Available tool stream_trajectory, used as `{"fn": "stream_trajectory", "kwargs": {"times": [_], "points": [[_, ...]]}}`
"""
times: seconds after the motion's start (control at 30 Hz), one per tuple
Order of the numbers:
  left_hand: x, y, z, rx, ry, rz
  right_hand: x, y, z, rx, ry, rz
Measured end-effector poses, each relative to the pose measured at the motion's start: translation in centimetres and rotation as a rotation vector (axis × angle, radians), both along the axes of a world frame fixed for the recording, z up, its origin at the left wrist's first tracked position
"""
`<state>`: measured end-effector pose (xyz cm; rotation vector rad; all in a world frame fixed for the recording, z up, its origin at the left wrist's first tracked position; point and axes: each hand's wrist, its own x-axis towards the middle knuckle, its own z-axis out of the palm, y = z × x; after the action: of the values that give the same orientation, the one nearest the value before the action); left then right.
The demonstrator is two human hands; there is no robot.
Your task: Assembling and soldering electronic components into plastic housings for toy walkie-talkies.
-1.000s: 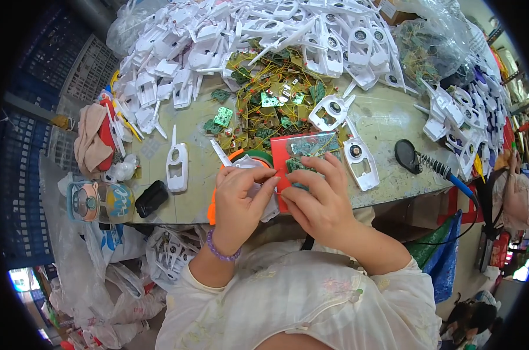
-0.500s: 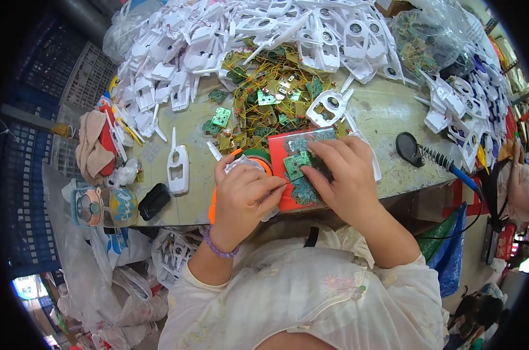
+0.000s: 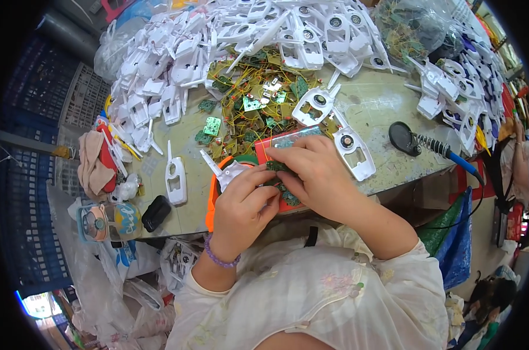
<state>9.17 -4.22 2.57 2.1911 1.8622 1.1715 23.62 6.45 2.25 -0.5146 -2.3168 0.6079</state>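
Observation:
Between thumb and fingers of my right hand (image 3: 317,175) a small green circuit board (image 3: 274,166) is pinched, above a red box (image 3: 261,150) with more boards on it. My left hand (image 3: 244,204) is closed beside it, fingertips curled close to that board; what they hold is hidden. A white plastic shell (image 3: 232,174) with a long prong sticks out beyond my left hand, over an orange and green round object (image 3: 212,205). White shells with round black parts, one (image 3: 318,105) upper and one (image 3: 353,149) lower, lie right of the box.
A heap of wired circuit boards (image 3: 252,105) lies ahead, with piled white shells (image 3: 177,64) behind. Left stand a single white shell (image 3: 175,182), a black object (image 3: 156,214) and a bottle (image 3: 107,220). A blue-handled soldering iron in a coil stand (image 3: 433,146) sits right.
My right hand has lifted a circuit board off the red box and brought it left, next to my left hand. The view has shifted slightly.

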Motion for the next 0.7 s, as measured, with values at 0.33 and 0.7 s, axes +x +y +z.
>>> {"fn": "stream_trajectory", "kwargs": {"times": [0.33,0.7], "points": [[0.0,-0.2,0.2,-0.047,0.071,0.01,2.8,-0.1,-0.7,-0.052,0.156,-0.105],[-0.1,-0.6,0.3,-0.068,0.003,0.015,14.6,-2.3,-5.1,-0.27,0.649,-0.702]]}}
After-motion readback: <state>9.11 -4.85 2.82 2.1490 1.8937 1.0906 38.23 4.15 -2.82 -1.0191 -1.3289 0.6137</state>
